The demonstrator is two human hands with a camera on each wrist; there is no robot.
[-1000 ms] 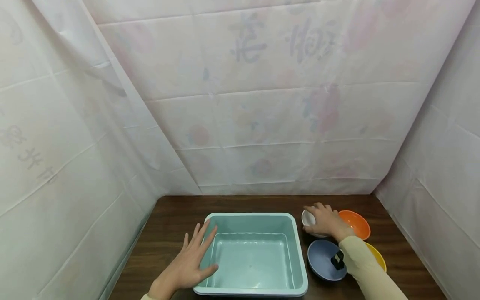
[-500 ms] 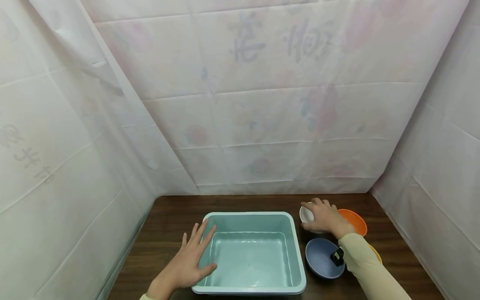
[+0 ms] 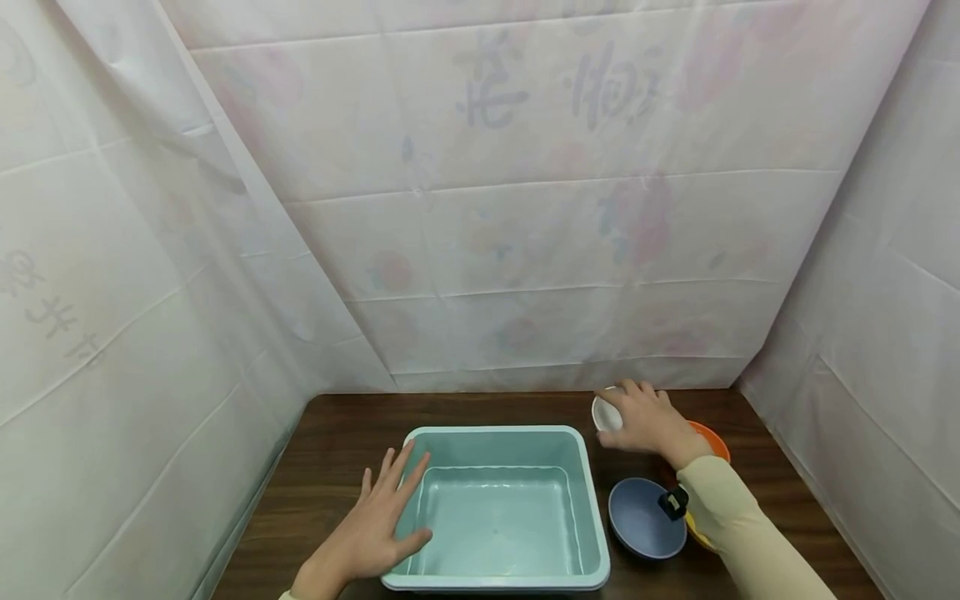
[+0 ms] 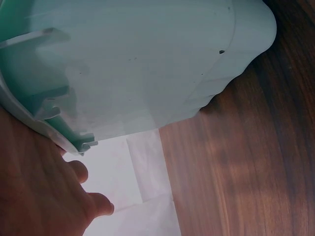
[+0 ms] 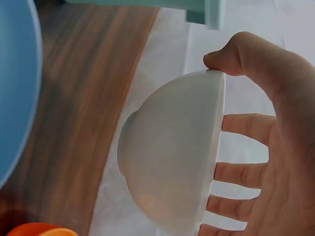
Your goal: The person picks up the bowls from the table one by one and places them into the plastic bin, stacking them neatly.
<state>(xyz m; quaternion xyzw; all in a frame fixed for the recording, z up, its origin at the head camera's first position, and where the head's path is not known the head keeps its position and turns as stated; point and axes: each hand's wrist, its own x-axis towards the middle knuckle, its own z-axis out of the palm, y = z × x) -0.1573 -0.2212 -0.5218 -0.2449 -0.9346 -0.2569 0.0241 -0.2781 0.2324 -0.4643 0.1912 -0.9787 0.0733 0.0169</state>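
My right hand (image 3: 648,425) grips a white bowl (image 3: 606,413) by its rim, thumb on one side and fingers across the other. In the right wrist view the bowl (image 5: 172,152) appears side-on, its foot ring pointing left, with wood showing beyond it. My left hand (image 3: 375,521) lies with straight, spread fingers at the left rim of a pale green rectangular basin (image 3: 495,582). The left wrist view has that hand (image 4: 44,191) beside the basin's outer wall (image 4: 147,64). Inside the basin only its bare floor shows.
A blue bowl (image 3: 647,521) stands right of the basin. Partly behind the right arm are an orange bowl (image 3: 716,442) and a yellow bowl (image 3: 699,535). All stand on a dark wooden table (image 3: 300,492). White printed sheets (image 3: 525,250) enclose the back and sides.
My right hand has moved back and slightly left, carrying the white bowl away from the blue bowl. My left hand keeps its place by the basin.
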